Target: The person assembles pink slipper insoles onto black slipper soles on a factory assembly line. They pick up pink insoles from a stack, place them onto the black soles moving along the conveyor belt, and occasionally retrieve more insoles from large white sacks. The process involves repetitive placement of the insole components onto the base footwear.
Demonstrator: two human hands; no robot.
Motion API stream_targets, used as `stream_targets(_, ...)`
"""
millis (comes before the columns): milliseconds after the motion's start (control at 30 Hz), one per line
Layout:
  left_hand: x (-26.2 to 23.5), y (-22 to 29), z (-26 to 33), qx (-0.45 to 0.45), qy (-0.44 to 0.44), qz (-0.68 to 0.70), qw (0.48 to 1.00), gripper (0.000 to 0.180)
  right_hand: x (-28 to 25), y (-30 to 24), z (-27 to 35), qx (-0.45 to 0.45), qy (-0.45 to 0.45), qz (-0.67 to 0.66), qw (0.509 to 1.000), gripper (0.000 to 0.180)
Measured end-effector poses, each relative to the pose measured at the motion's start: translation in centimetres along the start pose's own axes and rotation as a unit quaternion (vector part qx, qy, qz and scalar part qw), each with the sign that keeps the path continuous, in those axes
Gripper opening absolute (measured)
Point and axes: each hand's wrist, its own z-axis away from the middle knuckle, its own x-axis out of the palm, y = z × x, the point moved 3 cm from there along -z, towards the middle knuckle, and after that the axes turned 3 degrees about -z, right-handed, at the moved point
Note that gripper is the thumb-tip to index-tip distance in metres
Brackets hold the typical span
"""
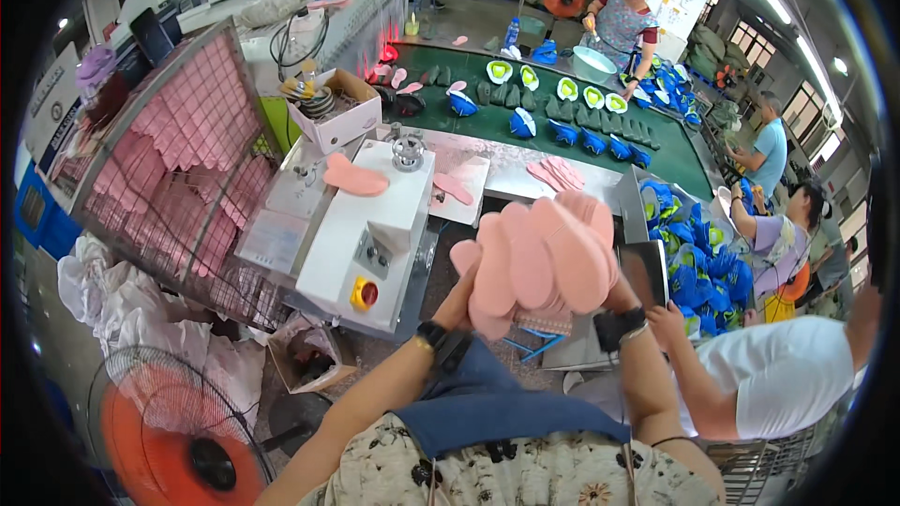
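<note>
Matt pink foam insoles; smooth white-painted metal machine housing

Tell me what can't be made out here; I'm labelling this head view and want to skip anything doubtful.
- Left hand and right hand: fingers hidden behind the fanned stack of pink insoles.
- Number of insoles: they overlap, so no count.
- Co-worker in the white shirt: cut off by the dark fisheye rim.
- Blue shoe parts: too small for detail.
</note>
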Motion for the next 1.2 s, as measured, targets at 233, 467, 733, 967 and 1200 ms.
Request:
stream_targets(233,-1.2,10.5,-10.8,0.112,0.072,-0.005,0.991,0.067,-6.6,-1.3,-22.0,0.136,-0.025,0.041,0.990,0.051)
stream_targets(467,-8.6,16.8,-23.5,0.220,0.178,0.087,0.955,0.069,-15.1,4.6,-45.8,0.335,-0.109,0.094,0.931,0.054)
stream_targets(733,-18.3,17.9,-35.6,0.255,0.445,-0.050,0.857,0.077,-21.6,15.7,-62.3,0.455,-0.187,0.032,0.870,0.058)
stream_targets(967,-21.3,19.9,-38.0,0.107,0.584,-0.220,0.774,0.084,-24.9,18.7,-63.4,0.353,-0.250,0.083,0.898,0.067)
stream_targets(1200,-21.5,18.8,-37.1,0.126,0.584,-0.389,0.701,0.064,-28.0,16.7,-59.9,0.154,-0.183,0.265,0.934,0.067)
